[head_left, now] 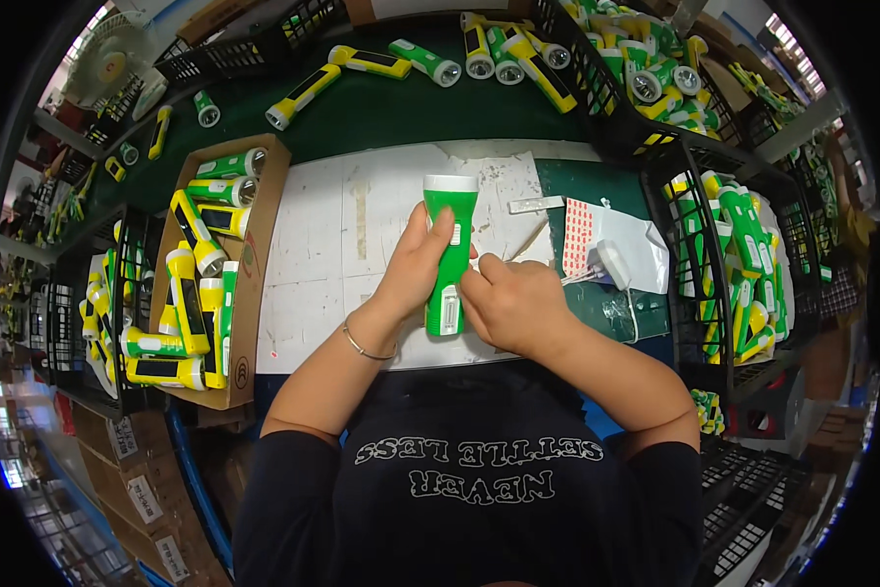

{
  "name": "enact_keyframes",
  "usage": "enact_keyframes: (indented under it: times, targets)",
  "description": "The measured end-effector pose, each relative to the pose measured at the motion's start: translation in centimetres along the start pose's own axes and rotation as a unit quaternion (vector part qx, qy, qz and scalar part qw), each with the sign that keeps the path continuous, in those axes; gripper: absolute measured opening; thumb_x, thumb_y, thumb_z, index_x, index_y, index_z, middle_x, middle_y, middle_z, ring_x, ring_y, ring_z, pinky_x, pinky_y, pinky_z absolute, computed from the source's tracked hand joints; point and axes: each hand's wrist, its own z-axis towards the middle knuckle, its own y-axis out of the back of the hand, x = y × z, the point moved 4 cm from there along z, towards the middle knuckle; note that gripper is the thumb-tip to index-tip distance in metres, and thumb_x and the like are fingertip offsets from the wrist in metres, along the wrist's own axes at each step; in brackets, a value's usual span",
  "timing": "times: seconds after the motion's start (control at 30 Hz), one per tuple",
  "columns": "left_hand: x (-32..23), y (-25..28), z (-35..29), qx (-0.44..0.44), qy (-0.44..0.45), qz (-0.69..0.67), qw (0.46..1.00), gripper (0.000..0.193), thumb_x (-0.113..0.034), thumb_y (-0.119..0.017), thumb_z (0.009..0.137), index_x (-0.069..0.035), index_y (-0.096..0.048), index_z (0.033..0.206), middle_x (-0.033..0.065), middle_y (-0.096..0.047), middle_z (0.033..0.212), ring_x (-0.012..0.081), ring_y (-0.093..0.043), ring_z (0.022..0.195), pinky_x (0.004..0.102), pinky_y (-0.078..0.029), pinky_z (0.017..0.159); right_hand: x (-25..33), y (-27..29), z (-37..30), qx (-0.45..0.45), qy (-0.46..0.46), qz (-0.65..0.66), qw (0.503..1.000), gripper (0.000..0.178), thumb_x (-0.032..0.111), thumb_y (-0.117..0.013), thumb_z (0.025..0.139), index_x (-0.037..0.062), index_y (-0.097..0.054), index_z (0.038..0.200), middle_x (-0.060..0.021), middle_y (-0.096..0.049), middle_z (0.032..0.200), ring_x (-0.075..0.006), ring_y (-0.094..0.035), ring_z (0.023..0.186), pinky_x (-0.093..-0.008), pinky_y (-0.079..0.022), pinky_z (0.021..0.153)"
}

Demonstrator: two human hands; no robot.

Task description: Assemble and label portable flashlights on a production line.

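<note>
A green flashlight (pixel 452 256) with a white head rim stands out in front of me, its head pointing away and its tail toward my body. My left hand (pixel 416 256) is wrapped round its upper body, the thumb lying beside the white switch. My right hand (pixel 509 301) is curled against the right side of the handle, its fingers pinched together; whatever they may hold is hidden. On the lower handle sits a small white-framed panel (pixel 450 309). Beneath both hands lies a white worn board (pixel 308 254) on the table.
At left stands a cardboard box (pixel 270 210) of green and yellow flashlights. A black crate (pixel 690 161) at right holds more. Beside it lie a sheet of red stickers (pixel 579 230) and a white charger (pixel 613 264) with a cable. Several flashlights lie across the far green belt (pixel 313 137).
</note>
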Motion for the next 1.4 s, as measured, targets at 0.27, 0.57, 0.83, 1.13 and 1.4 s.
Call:
enact_keyframes:
  times: [0.27,0.57,0.83,1.13,1.4]
  targets:
    - [-0.9,2.7,0.3,-0.06,-0.031,-0.034,0.997,0.044,-0.047,-0.034,0.095,-0.007,-0.044,0.108,0.0089,-0.055,0.092,0.014,-0.056,0.07,0.0281,-0.049,0.059,3.7,0.4,-3.0,0.104,0.139,0.156,0.972,0.026,0.027,-0.067,0.072,0.0156,-0.047,0.06,-0.0033,-0.045,0.059,-0.0225,-0.05,0.044,-0.0332,-0.041,0.04]
    - [-0.5,0.7,-0.8,0.014,0.009,-0.014,1.0,0.037,-0.021,-0.058,0.089,-0.005,-0.04,0.117,0.0072,-0.055,0.093,0.0127,-0.057,0.077,0.0263,-0.05,0.064,-2.3,-1.6,0.0,-0.018,-0.192,0.346,0.918,0.037,0.016,-0.069,0.078,0.0059,-0.038,0.061,-0.0029,-0.04,0.055,-0.011,-0.035,0.048,-0.0256,-0.033,0.046]
    - [-1.5,0.6,-2.1,0.081,-0.036,0.267,0.96,0.051,-0.025,-0.061,0.086,0.0,-0.037,0.123,0.0132,-0.054,0.104,0.0225,-0.057,0.093,0.0328,-0.047,0.08,-7.0,0.2,1.8,0.057,-0.28,0.426,0.858,0.033,0.021,-0.071,0.077,0.0064,-0.056,0.102,0.0052,-0.047,0.072,-0.0021,-0.039,0.059,-0.0182,-0.031,0.051]
    - [-5.7,2.9,-4.6,0.125,-0.068,0.613,0.778,0.04,-0.014,-0.066,0.07,-0.001,-0.054,0.106,0.0165,-0.06,0.097,0.0332,-0.058,0.09,0.0361,-0.047,0.079,-8.3,0.1,-0.1,0.157,-0.232,0.544,0.791,0.065,0.014,-0.076,0.066,0.0101,-0.048,0.125,0.0036,-0.05,0.092,-0.0006,-0.032,0.063,-0.0152,-0.026,0.053]
    - [-5.0,2.9,-4.9,0.197,0.036,0.511,0.836,0.052,-0.024,-0.067,0.074,0.002,-0.049,0.114,0.0211,-0.06,0.102,0.0322,-0.059,0.094,0.0354,-0.047,0.08,-5.5,-1.6,1.1,0.169,-0.218,0.644,0.714,0.062,0.009,-0.075,0.07,0.0099,-0.047,0.125,0.0035,-0.055,0.087,0.0002,-0.037,0.063,-0.0144,-0.031,0.055]
